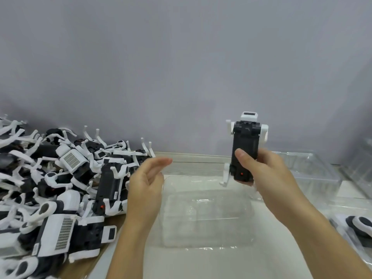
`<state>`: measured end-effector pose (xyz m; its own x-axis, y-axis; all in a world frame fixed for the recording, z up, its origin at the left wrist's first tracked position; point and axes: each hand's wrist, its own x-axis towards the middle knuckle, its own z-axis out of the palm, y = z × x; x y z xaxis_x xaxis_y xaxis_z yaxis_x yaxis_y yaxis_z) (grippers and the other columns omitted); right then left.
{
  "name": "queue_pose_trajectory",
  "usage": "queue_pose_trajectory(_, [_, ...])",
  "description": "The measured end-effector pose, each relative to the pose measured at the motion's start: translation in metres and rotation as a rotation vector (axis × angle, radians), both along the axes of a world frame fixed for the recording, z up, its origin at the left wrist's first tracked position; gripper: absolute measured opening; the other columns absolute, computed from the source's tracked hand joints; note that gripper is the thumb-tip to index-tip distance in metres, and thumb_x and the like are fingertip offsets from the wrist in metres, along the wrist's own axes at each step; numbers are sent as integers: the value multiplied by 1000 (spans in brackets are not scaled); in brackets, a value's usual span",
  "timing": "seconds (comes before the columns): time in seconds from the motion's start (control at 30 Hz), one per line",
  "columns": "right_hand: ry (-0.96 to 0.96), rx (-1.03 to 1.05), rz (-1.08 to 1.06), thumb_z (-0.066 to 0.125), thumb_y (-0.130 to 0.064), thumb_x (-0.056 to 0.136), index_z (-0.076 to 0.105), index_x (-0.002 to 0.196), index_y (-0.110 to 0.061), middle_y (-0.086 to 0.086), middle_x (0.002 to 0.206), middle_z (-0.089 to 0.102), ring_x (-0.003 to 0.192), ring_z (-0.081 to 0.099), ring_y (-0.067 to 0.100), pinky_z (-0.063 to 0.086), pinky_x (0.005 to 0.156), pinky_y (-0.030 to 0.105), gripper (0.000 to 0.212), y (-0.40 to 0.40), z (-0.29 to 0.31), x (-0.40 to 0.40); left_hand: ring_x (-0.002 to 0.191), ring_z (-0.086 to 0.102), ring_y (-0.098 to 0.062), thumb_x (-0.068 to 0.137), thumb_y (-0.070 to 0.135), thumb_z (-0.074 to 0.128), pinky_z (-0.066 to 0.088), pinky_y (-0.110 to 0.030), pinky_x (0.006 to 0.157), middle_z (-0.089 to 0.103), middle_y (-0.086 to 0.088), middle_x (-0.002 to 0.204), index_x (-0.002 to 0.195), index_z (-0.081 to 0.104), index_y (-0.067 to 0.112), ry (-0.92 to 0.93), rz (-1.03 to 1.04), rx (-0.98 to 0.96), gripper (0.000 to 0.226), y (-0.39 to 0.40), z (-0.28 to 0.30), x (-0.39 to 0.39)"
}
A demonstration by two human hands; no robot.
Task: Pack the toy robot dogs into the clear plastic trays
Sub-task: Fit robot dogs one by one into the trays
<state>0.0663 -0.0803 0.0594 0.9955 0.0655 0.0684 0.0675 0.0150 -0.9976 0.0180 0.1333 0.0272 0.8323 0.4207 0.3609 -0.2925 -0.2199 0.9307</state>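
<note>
Our right hand (261, 170) grips a toy robot dog (245, 150) upright, dark belly toward us, above the clear plastic tray (207, 216) on the table (193, 160). Left hand (147, 178) hovers with loose fingers, holding nothing, beside the heap of dogs (60, 182). More trays (314, 170) stacked far right.

Dim, soft — blurred, warped edges.

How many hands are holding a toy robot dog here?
1: the right hand grips a black-and-white toy robot dog above the clear plastic tray; left hand holds nothing.
</note>
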Motion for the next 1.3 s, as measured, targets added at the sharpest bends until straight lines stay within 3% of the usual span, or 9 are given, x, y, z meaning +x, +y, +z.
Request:
queue_pose_trajectory(0.1, [-115,-214,17,67,-32,91,65,98,-32,-19,85,71,70,70,3,42,48,7,7,-3,6,3,109,57,13,94,-12,43,43,-2,80,66,13,119,113,60,24,215,-18,-7,45,-3,-18,10])
queue_pose_trajectory(0.2, [-206,-420,91,72,-28,87,62,99,-37,-16,89,69,69,67,1,44,54,12,18,4,17,12,121,50,0,97,-5,43,36,-17,98,58,15,129,125,57,25,335,-42,-32,44,-5,-29,17])
queue_pose_trajectory(0.33, [-290,-664,205,71,-16,85,66,95,-33,-12,80,68,69,61,2,43,58,13,20,18,12,18,118,55,-9,97,-3,46,39,-29,104,64,9,121,108,62,28,411,-26,-135,36,-2,-30,20])
queue_pose_trajectory(0.47, [-279,-676,258,70,-10,85,63,97,-37,-20,86,64,77,59,-6,43,65,10,31,31,-10,10,106,55,5,95,-1,49,42,-21,90,68,11,113,108,67,23,404,-13,-207,33,-2,-28,21])
queue_pose_trajectory(0.53, [-319,-762,236,72,-14,83,63,94,-36,-20,87,62,83,57,-1,44,77,21,27,33,-14,11,103,56,6,95,-1,50,42,-16,85,67,14,109,110,68,20,406,-1,-212,31,-1,-27,20])
queue_pose_trajectory(0.7, [-351,-930,272,70,-17,82,64,102,-33,-16,101,49,101,46,10,38,95,33,26,39,-15,5,117,57,-14,96,0,49,41,-32,105,66,6,116,118,67,15,426,31,-221,32,-4,-24,19])
queue_pose_trajectory(1.1, [-326,-916,263,71,-18,83,58,99,-33,-17,96,49,98,43,9,38,91,32,26,46,-21,2,117,58,-16,97,14,49,42,-41,108,66,1,119,103,71,24,446,48,-203,25,-4,-23,18])
queue_pose_trajectory(1.23, [-337,-918,261,71,-17,82,60,101,-31,-16,97,49,102,42,11,39,93,34,26,46,-23,3,108,63,-21,92,29,57,46,-41,101,71,0,100,90,71,14,417,-8,-194,20,-4,-23,17])
queue_pose_trajectory(1.3, [-343,-914,255,71,-17,82,60,101,-31,-16,97,50,102,43,12,40,93,34,26,46,-24,3,102,65,-14,90,33,63,48,-32,89,72,11,89,84,72,23,430,-6,-195,15,-3,-24,19])
